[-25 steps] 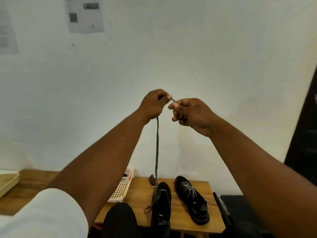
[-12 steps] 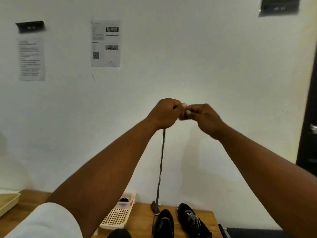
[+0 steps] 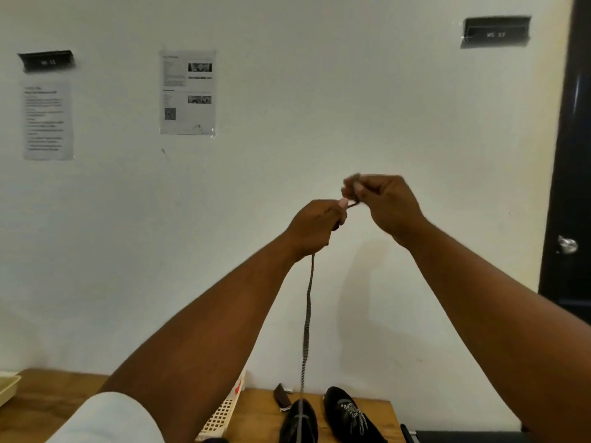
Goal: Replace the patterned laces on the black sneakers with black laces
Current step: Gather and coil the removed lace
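Both hands are raised high in front of the white wall. My left hand [image 3: 315, 227] grips a patterned black-and-white lace [image 3: 307, 318], which hangs straight down to the left black sneaker [image 3: 299, 422] on the wooden table. My right hand [image 3: 385, 203] pinches the lace's top end, looped around its fingertips, just above and right of the left hand. The right black sneaker [image 3: 350, 417] lies beside the left one with a patterned lace threaded in it.
A cream perforated basket [image 3: 220, 417] sits left of the shoes, partly behind my left arm. A small dark object [image 3: 283, 396] lies behind the left shoe. A beige tray [image 3: 8, 386] is at the far left. A dark door [image 3: 572, 187] stands at right.
The camera has tilted up, showing more wall and less table. My right hand rose above the left and wound the lace end around its fingers; the lace stays stretched up from the shoe.
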The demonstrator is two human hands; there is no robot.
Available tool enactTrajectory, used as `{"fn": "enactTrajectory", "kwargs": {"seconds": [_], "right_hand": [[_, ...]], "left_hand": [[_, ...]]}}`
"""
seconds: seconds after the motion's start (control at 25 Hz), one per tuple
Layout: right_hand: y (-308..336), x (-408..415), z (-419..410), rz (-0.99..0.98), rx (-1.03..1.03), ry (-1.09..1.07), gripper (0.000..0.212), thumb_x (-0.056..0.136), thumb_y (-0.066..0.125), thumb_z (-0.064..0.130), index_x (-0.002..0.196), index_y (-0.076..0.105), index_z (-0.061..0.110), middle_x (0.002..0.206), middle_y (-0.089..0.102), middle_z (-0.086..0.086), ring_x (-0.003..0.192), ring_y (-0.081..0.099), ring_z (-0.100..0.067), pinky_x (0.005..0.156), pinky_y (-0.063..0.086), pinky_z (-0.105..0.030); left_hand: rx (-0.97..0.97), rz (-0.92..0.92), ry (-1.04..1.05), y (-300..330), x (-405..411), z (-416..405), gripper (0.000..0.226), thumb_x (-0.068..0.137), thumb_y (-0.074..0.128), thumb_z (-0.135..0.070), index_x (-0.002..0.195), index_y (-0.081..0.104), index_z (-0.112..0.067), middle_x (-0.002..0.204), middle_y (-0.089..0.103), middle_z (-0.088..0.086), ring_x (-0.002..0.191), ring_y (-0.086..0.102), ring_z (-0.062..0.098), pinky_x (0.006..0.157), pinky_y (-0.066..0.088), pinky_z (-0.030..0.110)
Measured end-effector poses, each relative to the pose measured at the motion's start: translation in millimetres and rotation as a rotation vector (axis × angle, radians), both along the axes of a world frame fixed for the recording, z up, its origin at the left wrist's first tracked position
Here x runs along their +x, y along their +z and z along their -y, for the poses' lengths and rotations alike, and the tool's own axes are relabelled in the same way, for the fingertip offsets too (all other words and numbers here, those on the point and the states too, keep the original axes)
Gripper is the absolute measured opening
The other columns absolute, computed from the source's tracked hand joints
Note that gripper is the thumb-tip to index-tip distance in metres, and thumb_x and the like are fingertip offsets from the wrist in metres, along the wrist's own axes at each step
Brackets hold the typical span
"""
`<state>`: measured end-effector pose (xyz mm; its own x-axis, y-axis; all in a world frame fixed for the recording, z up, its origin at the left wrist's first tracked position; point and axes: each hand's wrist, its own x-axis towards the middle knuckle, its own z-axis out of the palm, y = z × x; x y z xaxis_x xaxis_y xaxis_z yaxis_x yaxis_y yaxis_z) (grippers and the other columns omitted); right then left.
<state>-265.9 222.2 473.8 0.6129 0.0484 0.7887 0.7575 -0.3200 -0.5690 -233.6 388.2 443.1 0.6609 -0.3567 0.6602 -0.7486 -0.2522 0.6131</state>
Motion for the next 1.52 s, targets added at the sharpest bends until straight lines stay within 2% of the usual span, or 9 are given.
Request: {"fn": "enactTrajectory", "kwargs": {"seconds": [0.12, 0.32, 0.6, 0.8, 0.96, 1.12, 1.24, 1.36, 1.52], "right_hand": [[-24, 2, 12, -0.185, -0.258, 0.060, 0.024, 0.101, 0.054, 0.009, 0.107, 0.076, 0.004, 0.102, 0.078, -0.012, 0.095, 0.076, -0.014, 0.102, 0.055, -0.037], [-10, -19, -3, -0.019, 0.153, 0.610, 0.048, 0.081, 0.038, 0.010, 0.109, 0.076, 0.003, 0.110, 0.075, -0.019, 0.112, 0.068, -0.039, 0.102, 0.052, -0.043], [-34, 11, 22, -0.108, -0.202, 0.322, 0.054, 0.086, 0.047, 0.030, 0.118, 0.069, -0.007, 0.113, 0.074, -0.026, 0.111, 0.071, -0.041, 0.108, 0.050, -0.053], [-12, -8, 7, -0.116, 0.046, 0.628, 0.060, 0.078, 0.037, 0.015, 0.123, 0.065, -0.012, 0.127, 0.063, -0.037, 0.120, 0.062, -0.049, 0.105, 0.050, -0.047], [-6, 2, 22, -0.269, 0.316, 0.697, 0.075, 0.067, 0.044, 0.023, 0.134, 0.057, -0.008, 0.137, 0.061, -0.029, 0.131, 0.059, -0.038, 0.121, 0.035, -0.043], [-34, 24, 36, -0.193, -0.132, 0.234, 0.065, 0.067, 0.057, 0.031, 0.121, 0.069, -0.003, 0.123, 0.071, -0.025, 0.119, 0.067, -0.037, 0.113, 0.044, -0.055], [-41, 9, 37, -0.178, -0.320, 0.404, 0.062, 0.075, 0.050, 0.033, 0.122, 0.071, 0.001, 0.118, 0.073, -0.024, 0.116, 0.067, -0.043, 0.105, 0.049, -0.049], [-18, -14, 23, -0.098, -0.179, 0.619, 0.069, 0.072, 0.048, 0.026, 0.128, 0.064, -0.009, 0.126, 0.064, -0.036, 0.122, 0.060, -0.050, 0.105, 0.049, -0.048], [-3, -5, 29, -0.141, 0.035, 0.482, 0.092, 0.056, 0.065, 0.032, 0.134, 0.053, -0.015, 0.135, 0.057, -0.038, 0.128, 0.058, -0.046, 0.108, 0.050, -0.042]], "left_hand": [[-0.063, 0.045, 0.018, 19, -2, -9, 0.045, 0.110, 0.043, -0.037, 0.070, 0.049, -0.018, 0.067, 0.045, -0.002, 0.056, 0.040, 0.012, 0.055, 0.043, 0.031], [0.058, -0.074, 0.024, 14, -4, -4, 0.037, 0.110, 0.044, -0.034, 0.081, 0.058, -0.015, 0.069, 0.050, -0.003, 0.058, 0.045, 0.010, 0.054, 0.042, 0.027], [0.030, 0.106, 0.140, 25, -17, -5, 0.048, 0.111, 0.037, -0.040, 0.070, 0.046, -0.018, 0.068, 0.050, -0.004, 0.061, 0.046, 0.012, 0.064, 0.044, 0.032], [-0.142, -0.255, -0.049, 18, -19, -7, 0.039, 0.110, 0.038, -0.038, 0.082, 0.056, -0.019, 0.064, 0.048, -0.003, 0.056, 0.043, 0.013, 0.065, 0.053, 0.035], [0.051, -0.213, 0.038, -1, -16, -3, 0.041, 0.110, 0.038, -0.038, 0.081, 0.054, -0.015, 0.068, 0.048, -0.001, 0.060, 0.041, 0.014, 0.063, 0.045, 0.031], [0.231, 0.092, 0.187, 4, -24, 2, 0.047, 0.111, 0.036, -0.038, 0.075, 0.053, -0.014, 0.070, 0.052, -0.001, 0.061, 0.043, 0.011, 0.059, 0.035, 0.027], [0.080, -0.024, 0.100, 18, -24, -3, 0.046, 0.111, 0.039, -0.041, 0.075, 0.051, -0.014, 0.070, 0.051, 0.001, 0.061, 0.046, 0.014, 0.059, 0.042, 0.027], [-0.157, -0.336, -0.145, 9, -25, 1, 0.036, 0.109, 0.045, -0.039, 0.082, 0.054, -0.016, 0.066, 0.046, 0.002, 0.057, 0.040, 0.016, 0.062, 0.045, 0.034], [0.100, -0.204, -0.039, -15, -24, 9, 0.041, 0.110, 0.038, -0.041, 0.079, 0.053, -0.017, 0.066, 0.047, -0.004, 0.057, 0.039, 0.012, 0.062, 0.044, 0.031]]}}
